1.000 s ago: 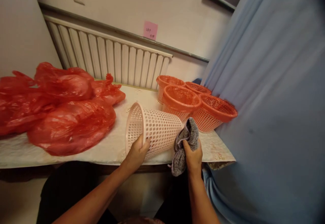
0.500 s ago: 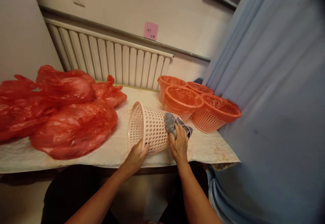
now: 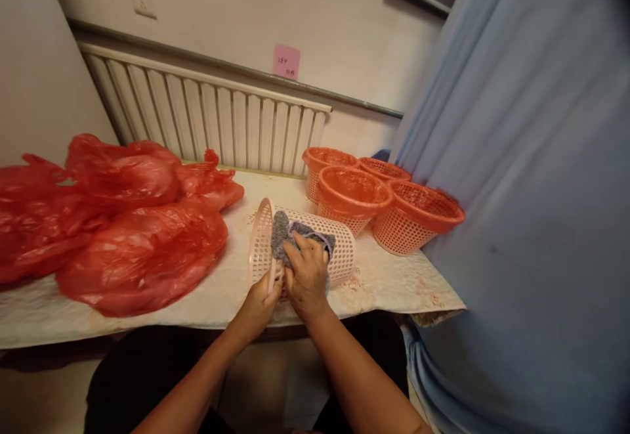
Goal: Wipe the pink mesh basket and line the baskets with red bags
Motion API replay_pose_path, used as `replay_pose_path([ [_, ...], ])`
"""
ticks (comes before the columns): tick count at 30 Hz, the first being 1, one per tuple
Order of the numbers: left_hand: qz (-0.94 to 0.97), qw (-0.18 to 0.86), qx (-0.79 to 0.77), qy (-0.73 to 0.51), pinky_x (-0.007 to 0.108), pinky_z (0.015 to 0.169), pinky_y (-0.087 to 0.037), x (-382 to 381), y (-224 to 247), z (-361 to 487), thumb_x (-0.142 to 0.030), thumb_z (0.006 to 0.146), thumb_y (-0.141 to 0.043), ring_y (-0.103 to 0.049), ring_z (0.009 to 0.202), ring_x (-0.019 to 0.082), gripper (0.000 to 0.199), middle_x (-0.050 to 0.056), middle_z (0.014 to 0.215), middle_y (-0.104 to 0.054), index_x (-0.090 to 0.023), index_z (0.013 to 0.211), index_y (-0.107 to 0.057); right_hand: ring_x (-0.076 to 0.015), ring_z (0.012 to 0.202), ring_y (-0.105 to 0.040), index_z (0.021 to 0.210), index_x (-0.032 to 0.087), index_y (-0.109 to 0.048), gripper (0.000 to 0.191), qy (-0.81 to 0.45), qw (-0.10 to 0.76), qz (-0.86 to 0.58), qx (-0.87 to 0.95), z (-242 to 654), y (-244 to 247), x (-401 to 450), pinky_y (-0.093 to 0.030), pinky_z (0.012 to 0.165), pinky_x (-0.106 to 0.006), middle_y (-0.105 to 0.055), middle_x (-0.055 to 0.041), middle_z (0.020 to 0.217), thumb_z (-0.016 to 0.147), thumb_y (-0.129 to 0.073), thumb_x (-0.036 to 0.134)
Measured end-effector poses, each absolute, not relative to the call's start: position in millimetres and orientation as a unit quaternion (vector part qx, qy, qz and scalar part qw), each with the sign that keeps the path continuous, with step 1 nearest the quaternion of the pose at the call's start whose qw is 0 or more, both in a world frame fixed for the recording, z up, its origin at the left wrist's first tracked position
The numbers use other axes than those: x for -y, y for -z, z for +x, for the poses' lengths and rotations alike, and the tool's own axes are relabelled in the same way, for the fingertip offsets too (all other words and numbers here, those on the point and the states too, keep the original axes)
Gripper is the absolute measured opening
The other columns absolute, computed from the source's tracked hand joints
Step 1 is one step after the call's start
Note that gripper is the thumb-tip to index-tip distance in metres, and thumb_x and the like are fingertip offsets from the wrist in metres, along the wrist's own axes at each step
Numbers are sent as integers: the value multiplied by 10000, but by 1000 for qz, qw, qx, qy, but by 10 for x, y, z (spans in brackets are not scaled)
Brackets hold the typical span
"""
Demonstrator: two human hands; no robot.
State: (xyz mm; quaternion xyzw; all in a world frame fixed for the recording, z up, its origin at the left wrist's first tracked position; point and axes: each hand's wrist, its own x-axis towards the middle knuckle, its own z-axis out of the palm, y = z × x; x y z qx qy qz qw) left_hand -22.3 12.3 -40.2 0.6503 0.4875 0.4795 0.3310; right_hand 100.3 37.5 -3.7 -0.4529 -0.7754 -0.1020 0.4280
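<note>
Fingers of my left hand (image 3: 256, 306) close around the rim of a pale perforated wastebasket (image 3: 342, 250), lying sideways on the table (image 3: 394, 293). Just right of them, my right hand (image 3: 308, 280), fingers slightly spread, presses a gray cloth (image 3: 283, 234) against it. Beyond my fingertips, four red-lined baskets (image 3: 406, 232) stand rightward, red bags (image 3: 147, 250) leftward.

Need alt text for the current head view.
Left hand grips the rim of a pale pink basket lying on its side; right hand presses a gray cloth to it. Red plastic bags sit left, four red-lined baskets right, on a covered table.
</note>
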Motion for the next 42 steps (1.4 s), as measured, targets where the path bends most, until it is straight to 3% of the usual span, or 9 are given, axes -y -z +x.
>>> replay_pose_path([
  [7, 657, 324, -507, -454, 364, 857, -511, -51, 486, -191, -426, 918, -377, -638, 881, 241, 406, 98, 935, -701, -119, 1012, -625, -276, 1254, -436, 1157, 248, -640, 364, 125, 423, -580, 685, 1805, 193, -966, -276, 1034, -489, -584, -52, 1339, 842, -497, 137],
  [12, 669, 309, -497, -459, 343, 884, -505, -67, 608, -253, -424, 924, -380, -638, 891, 231, 406, 82, 939, -709, -135, 1041, -640, -245, 1161, -513, 1137, 173, -644, 398, 99, 483, -613, 617, 2277, 433, -1082, -361, 1009, -427, -641, -95, 1230, 820, -405, 139],
  [15, 673, 317, -495, -450, 360, 920, -499, -82, 652, -316, -424, 929, -382, -642, 919, 238, 397, 76, 923, -716, -146, 1036, -644, -257, 1142, -513, 1140, 152, -647, 405, 111, 503, -613, 599, 2209, 513, -930, -377, 1004, -440, -620, -120, 1259, 820, -400, 145],
  [21, 687, 331, -475, -438, 398, 1027, -447, -107, 683, -358, -444, 932, -377, -623, 1066, 255, 445, 129, 1125, -687, -119, 1130, -608, -297, 1219, -434, 1207, 186, -614, 407, 127, 483, -543, 675, 1374, 428, -330, -348, 1010, -498, -528, -111, 1389, 829, -474, 125],
  [27, 678, 316, -486, -452, 414, 995, -474, -101, 703, -366, -457, 916, -377, -647, 994, 261, 432, 130, 1035, -707, -134, 1048, -632, -288, 1228, -431, 1218, 246, -605, 418, 104, 451, -465, 755, 882, 152, -211, -328, 1008, -465, -504, -40, 1430, 808, -592, 169],
  [32, 675, 304, -512, -435, 401, 945, -505, -117, 734, -381, -468, 924, -368, -661, 926, 255, 452, 108, 952, -720, -127, 1053, -635, -269, 1278, -408, 1204, 277, -610, 383, 104, 424, -487, 756, 1060, -89, -599, -282, 1034, -458, -548, -5, 1390, 835, -583, 179],
  [42, 705, 305, -490, -413, 406, 1058, -430, -72, 1078, -404, -465, 934, -355, -623, 1111, 263, 462, 120, 1159, -693, -151, 1166, -603, -242, 1265, -431, 1073, 235, -656, 296, 96, 428, -613, 657, 2018, 142, -1108, -267, 1070, -442, -626, -37, 1277, 856, -459, 196],
])
